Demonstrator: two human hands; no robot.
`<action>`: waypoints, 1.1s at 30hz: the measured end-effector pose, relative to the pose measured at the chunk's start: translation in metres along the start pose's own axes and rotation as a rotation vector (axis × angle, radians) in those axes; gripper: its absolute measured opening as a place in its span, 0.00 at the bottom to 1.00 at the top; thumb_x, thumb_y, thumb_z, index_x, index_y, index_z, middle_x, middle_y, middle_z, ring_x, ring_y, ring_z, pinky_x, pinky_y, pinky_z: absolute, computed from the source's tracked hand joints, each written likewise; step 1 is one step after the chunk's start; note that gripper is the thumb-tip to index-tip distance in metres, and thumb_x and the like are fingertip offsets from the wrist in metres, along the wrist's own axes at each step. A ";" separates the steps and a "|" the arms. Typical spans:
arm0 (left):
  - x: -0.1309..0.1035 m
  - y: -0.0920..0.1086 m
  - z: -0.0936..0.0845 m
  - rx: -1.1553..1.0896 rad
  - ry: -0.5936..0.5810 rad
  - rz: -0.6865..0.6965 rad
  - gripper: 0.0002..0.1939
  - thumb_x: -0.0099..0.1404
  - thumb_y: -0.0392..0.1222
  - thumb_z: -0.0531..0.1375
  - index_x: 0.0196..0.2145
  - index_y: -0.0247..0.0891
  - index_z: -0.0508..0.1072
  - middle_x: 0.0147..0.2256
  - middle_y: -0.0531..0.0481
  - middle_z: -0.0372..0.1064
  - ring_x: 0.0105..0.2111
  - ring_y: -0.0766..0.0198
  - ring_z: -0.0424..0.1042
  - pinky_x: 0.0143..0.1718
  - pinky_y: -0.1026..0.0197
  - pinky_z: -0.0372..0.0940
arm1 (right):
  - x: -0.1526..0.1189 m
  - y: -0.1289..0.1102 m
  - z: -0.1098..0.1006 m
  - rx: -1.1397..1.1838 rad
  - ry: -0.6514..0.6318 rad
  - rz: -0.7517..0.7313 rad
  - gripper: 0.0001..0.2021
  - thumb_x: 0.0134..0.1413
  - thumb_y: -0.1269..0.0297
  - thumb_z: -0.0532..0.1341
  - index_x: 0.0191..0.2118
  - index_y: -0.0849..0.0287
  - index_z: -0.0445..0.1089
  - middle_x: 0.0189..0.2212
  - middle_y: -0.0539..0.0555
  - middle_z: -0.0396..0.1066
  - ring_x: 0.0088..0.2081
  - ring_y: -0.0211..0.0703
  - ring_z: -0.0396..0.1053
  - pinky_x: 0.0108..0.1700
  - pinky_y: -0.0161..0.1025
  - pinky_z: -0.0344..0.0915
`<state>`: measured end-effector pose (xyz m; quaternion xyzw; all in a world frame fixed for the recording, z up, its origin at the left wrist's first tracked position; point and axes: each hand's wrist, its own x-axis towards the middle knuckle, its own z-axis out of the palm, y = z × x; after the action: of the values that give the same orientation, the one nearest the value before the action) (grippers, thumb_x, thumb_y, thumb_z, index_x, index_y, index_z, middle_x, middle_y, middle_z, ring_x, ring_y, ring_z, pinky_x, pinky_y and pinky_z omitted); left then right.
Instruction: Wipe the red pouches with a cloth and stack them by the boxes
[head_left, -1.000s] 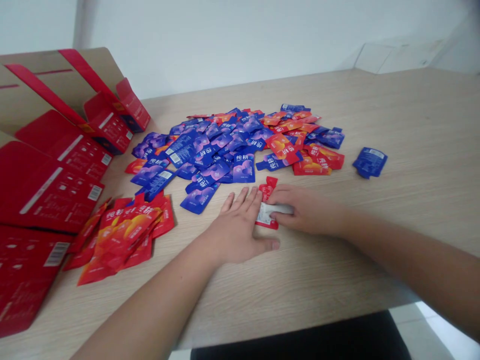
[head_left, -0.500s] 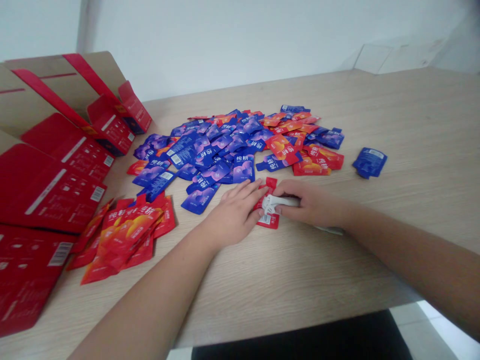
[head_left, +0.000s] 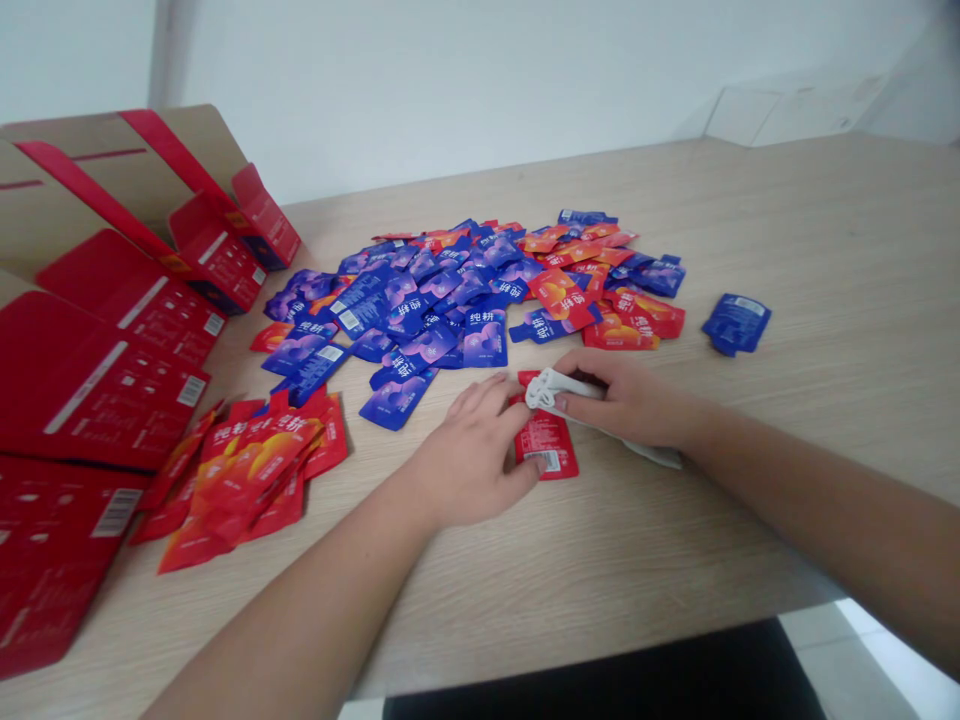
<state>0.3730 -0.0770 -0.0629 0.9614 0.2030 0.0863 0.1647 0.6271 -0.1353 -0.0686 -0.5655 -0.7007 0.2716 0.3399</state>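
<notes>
A red pouch (head_left: 546,440) lies on the table between my hands, its barcode side up. My left hand (head_left: 476,450) rests at the pouch's left side, fingers spread and thumb touching its lower part. My right hand (head_left: 619,400) is closed round a folded white cloth (head_left: 559,390), which lies over the upper part of the pouch; the cloth's tail trails under the wrist. Beyond the hands is a mixed pile of blue pouches (head_left: 484,335) and red-orange pouches (head_left: 630,320). A stack of red pouches (head_left: 247,470) lies to the left of my left forearm.
Red cartons (head_left: 97,360) with raised flaps stand along the left side. One blue pouch (head_left: 737,322) lies apart on the right of the wooden table (head_left: 810,250). A white wall (head_left: 450,90) runs behind it, and the table's front edge is near the person's body.
The red pouch between my hands shows more of its lower part and lies a little nearer. My left hand has moved slightly nearer, and the white cloth has shifted towards the pouch's upper end.
</notes>
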 end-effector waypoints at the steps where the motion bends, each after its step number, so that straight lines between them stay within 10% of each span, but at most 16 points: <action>1: 0.000 0.001 0.000 0.003 -0.003 -0.007 0.32 0.73 0.52 0.64 0.69 0.39 0.66 0.72 0.36 0.58 0.75 0.41 0.54 0.77 0.38 0.48 | 0.000 0.000 0.000 -0.002 -0.003 0.005 0.09 0.65 0.54 0.66 0.48 0.48 0.76 0.39 0.50 0.80 0.38 0.48 0.76 0.41 0.46 0.73; 11: 0.006 0.006 0.003 -0.041 -0.036 -0.162 0.48 0.70 0.60 0.65 0.76 0.36 0.49 0.75 0.34 0.53 0.77 0.37 0.48 0.76 0.30 0.44 | 0.000 -0.002 -0.003 -0.004 -0.036 -0.009 0.07 0.63 0.57 0.66 0.46 0.48 0.76 0.40 0.51 0.80 0.40 0.49 0.76 0.42 0.46 0.73; 20: 0.008 0.008 0.002 -0.018 -0.075 -0.215 0.54 0.67 0.61 0.66 0.78 0.36 0.47 0.77 0.36 0.48 0.78 0.40 0.45 0.76 0.32 0.45 | -0.008 -0.012 -0.010 -0.097 -0.356 -0.196 0.09 0.60 0.67 0.67 0.46 0.52 0.78 0.46 0.53 0.80 0.47 0.50 0.76 0.51 0.45 0.72; 33: 0.009 0.006 0.006 0.010 -0.156 -0.282 0.60 0.68 0.67 0.63 0.80 0.33 0.37 0.80 0.39 0.29 0.79 0.43 0.32 0.78 0.36 0.39 | 0.007 0.003 0.013 -0.333 -0.062 -0.141 0.11 0.66 0.61 0.64 0.51 0.53 0.77 0.49 0.58 0.77 0.51 0.56 0.75 0.55 0.52 0.72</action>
<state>0.3843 -0.0799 -0.0659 0.9279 0.3228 -0.0135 0.1858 0.6181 -0.1278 -0.0776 -0.5549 -0.7838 0.1448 0.2381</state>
